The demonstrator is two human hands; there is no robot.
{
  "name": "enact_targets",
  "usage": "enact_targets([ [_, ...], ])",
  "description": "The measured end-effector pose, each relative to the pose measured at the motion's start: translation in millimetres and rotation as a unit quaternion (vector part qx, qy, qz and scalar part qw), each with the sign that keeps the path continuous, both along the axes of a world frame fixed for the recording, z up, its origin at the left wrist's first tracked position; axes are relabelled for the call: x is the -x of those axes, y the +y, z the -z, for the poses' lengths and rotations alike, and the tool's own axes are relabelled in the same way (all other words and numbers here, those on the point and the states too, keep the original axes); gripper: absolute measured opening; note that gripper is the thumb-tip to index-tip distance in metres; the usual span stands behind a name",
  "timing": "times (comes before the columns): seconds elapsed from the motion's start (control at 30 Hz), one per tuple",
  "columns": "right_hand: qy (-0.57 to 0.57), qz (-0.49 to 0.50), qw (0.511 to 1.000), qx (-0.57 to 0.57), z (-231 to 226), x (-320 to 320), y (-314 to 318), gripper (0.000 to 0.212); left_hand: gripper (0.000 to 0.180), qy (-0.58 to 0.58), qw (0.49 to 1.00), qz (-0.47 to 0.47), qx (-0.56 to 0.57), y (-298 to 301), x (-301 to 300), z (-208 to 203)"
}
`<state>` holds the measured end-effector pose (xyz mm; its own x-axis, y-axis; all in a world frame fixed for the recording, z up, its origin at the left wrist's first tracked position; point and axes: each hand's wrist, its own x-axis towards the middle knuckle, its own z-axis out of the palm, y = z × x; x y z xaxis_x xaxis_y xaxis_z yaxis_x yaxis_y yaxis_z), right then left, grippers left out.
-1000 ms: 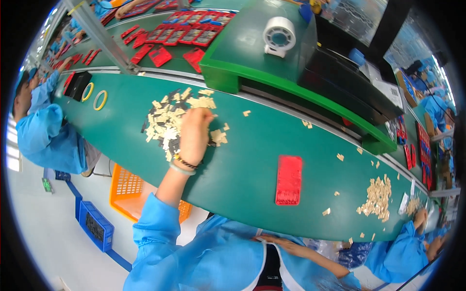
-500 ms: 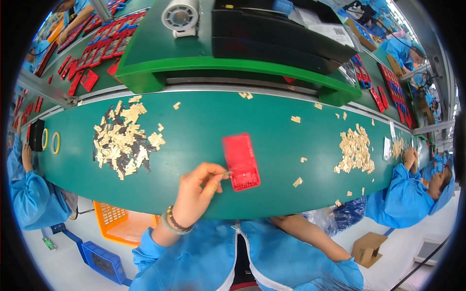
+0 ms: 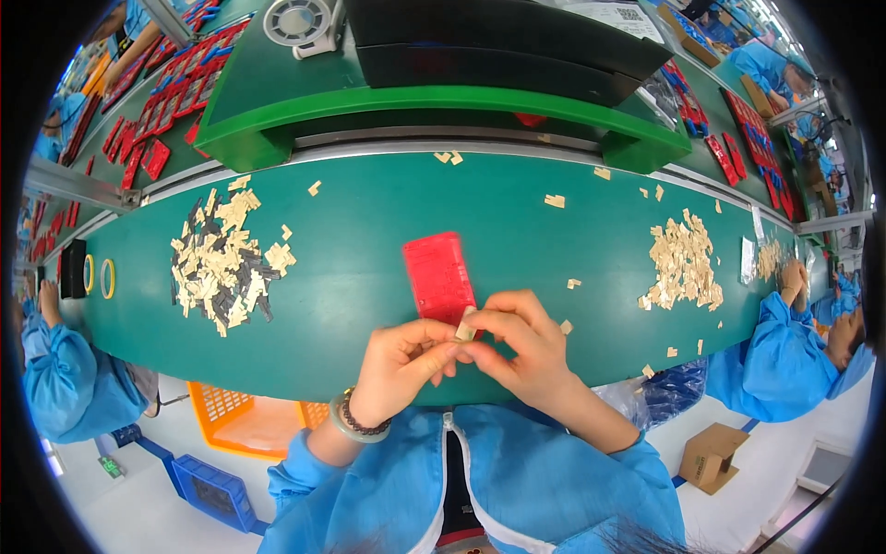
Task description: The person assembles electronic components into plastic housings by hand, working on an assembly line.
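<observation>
At the belt's near edge, left hand (image 3: 399, 365) and right hand (image 3: 519, 342) meet, fingertips pinched shut on one small beige chip (image 3: 466, 330), held just over the low end of the red tray (image 3: 439, 277). Looks like the orient-the-chip step; next likely needs precise seating in the flat rectangular plastic tray. Smooth green belt (image 3: 360, 249). Farther out: mixed beige/dark pile (image 3: 224, 261) left, beige pile (image 3: 685, 261) right.
</observation>
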<state>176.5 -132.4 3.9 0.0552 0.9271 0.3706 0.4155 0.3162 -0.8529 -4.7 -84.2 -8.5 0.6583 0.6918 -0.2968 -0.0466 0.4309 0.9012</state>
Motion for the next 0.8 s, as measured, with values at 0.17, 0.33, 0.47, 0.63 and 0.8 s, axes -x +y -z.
enact_targets([
  [0.17, -0.047, -0.041, 0.998, 0.008, 4.2, -4.9, -5.1, 0.016, 0.01, -0.003, 0.977, -0.018, -0.211, 2.1, -5.5, -1.2],
  [0.33, 0.012, -0.01, 0.99, 0.141, 14.1, -17.1, -14.3, 0.006, 0.015, -0.098, 0.749, 0.008, -0.655, 6.8, -12.2, -2.6],
  [0.47, -0.127, 0.231, 0.955, 0.137, 28.1, -67.9, -15.7, 0.017, 0.018, -0.003, 0.727, 0.059, -0.684, 15.5, -8.7, -2.7],
  [0.63, -0.018, -0.125, 0.988, 0.09, -1.9, -32.2, 0.0, 0.024, 0.02, 0.015, 0.614, -0.028, -0.788, 18.7, -14.2, 4.1],
  [0.8, -0.112, -0.177, 0.977, 0.037, -2.4, -31.1, 8.6, 0.021, 0.018, 0.029, 0.594, -0.054, -0.802, 20.5, -12.2, 4.4],
])
